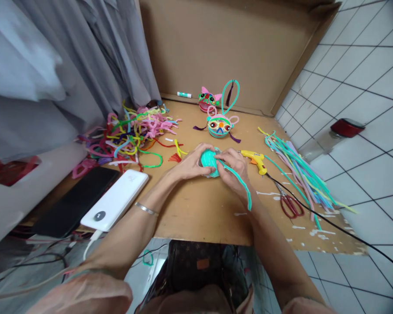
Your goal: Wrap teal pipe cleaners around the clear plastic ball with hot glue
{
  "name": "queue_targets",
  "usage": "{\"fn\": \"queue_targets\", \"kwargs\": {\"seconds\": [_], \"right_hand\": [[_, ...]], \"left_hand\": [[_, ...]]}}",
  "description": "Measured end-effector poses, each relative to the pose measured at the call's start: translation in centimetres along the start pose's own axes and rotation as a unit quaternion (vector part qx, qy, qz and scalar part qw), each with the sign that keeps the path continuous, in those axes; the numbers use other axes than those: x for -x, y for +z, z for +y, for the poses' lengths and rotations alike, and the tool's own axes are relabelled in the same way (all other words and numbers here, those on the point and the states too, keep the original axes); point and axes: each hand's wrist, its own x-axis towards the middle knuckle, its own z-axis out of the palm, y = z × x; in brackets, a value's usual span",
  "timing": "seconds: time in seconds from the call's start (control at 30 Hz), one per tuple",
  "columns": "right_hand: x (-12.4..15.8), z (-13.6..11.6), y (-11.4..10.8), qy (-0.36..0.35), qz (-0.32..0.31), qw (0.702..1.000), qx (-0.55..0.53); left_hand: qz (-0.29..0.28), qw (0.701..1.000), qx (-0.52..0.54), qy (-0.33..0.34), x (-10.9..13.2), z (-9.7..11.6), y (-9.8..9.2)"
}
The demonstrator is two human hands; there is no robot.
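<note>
A small round form wound with turquoise pipe cleaner sits between my two hands over the middle of the table. My left hand is wrapped round its left side. With thumb and fingers pinched together, my right hand grips the turquoise pipe cleaner at the form's right edge. That strand's loose end hangs down over my right wrist. Beyond my hands stands a finished-looking pipe-cleaner animal head with pink ears, purple tassels and a turquoise loop. A similar pink-eared head is behind it.
Right of my hands lie a yellow glue gun with a black cord, red-handled scissors and a bundle of pipe cleaners. At left are a tangled pipe-cleaner heap, a white power bank and a black phone-like slab. Cardboard walls the back.
</note>
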Motion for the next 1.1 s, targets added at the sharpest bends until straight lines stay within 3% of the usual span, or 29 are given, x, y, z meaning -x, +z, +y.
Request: {"fn": "queue_targets", "kwargs": {"seconds": [0.33, 0.6, 1.1], "right_hand": [[0.04, -0.33, -0.24, 0.006, 0.005, 1.000, -0.015], [0.06, -0.20, -0.01, -0.003, 0.008, 1.000, -0.010], [0.07, -0.09, 0.01, -0.003, 0.010, 1.000, -0.012]], "left_hand": [[0.007, 0.999, -0.003, -0.034, 0.08, -0.01, 0.11], [-0.005, 1.000, -0.015, -0.017, -0.11, 0.67, -0.26], [-0.002, 1.000, -0.011, 0.003, -0.08, -0.23, -0.11]]}}
